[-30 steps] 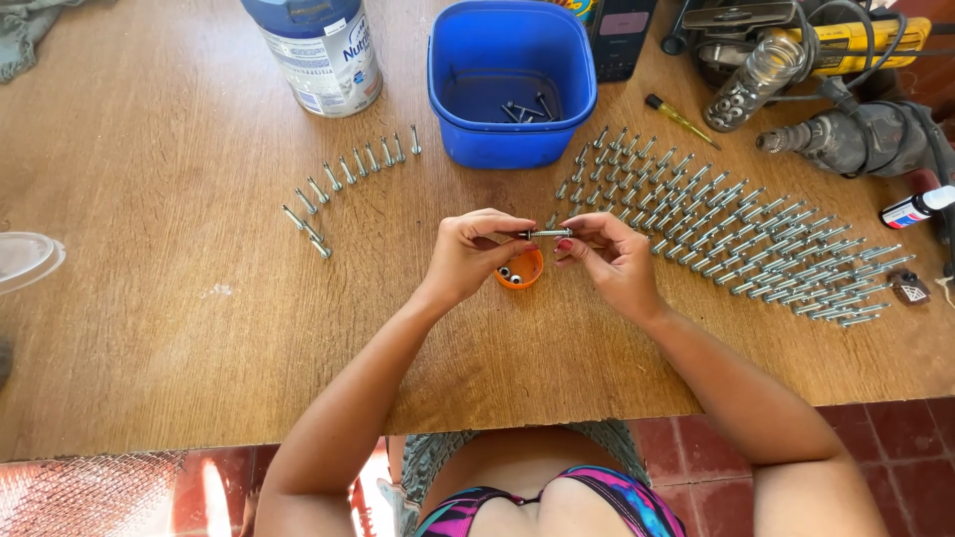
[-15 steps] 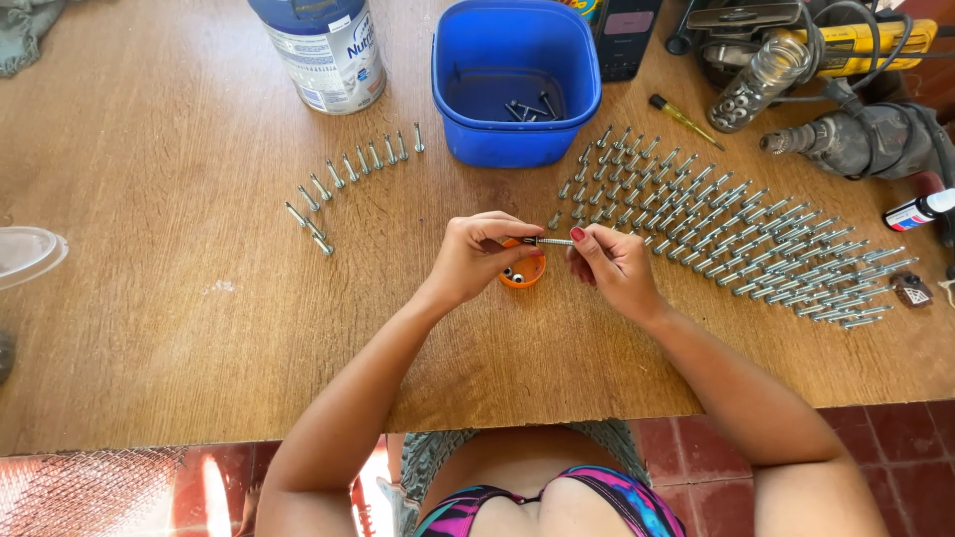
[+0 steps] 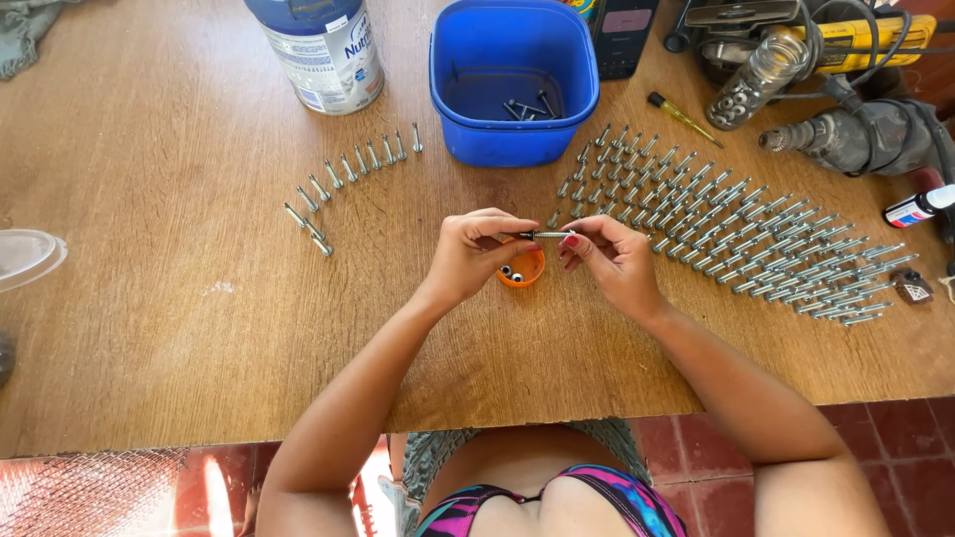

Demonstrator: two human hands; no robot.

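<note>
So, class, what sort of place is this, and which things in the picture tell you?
Probably a home workshop or hobby bench: a wooden table with long rows of bolts, a power drill and a blue tub holding more bolts.

Person at wooden table point(image 3: 149, 328), seen from above, holds one bolt point(image 3: 545, 235) level between both hands: left hand point(image 3: 476, 254) pinches one end, right hand point(image 3: 609, 261) the other, approx. mid-table, near the front edge. Just under the bolt, a small orange cap point(image 3: 524, 268) w/ a few small metal pieces in it. Right of hands, many bolts point(image 3: 736, 234) laid in tidy rows toward the right edge. Left of hands, a shorter curved row point(image 3: 343, 189). Blue tub point(image 3: 512, 80) at the back edge, a few bolts inside; can point(image 3: 323, 50) beside it. Drill point(image 3: 865, 134) & glass jar point(image 3: 751, 80) in back right corner.
</note>
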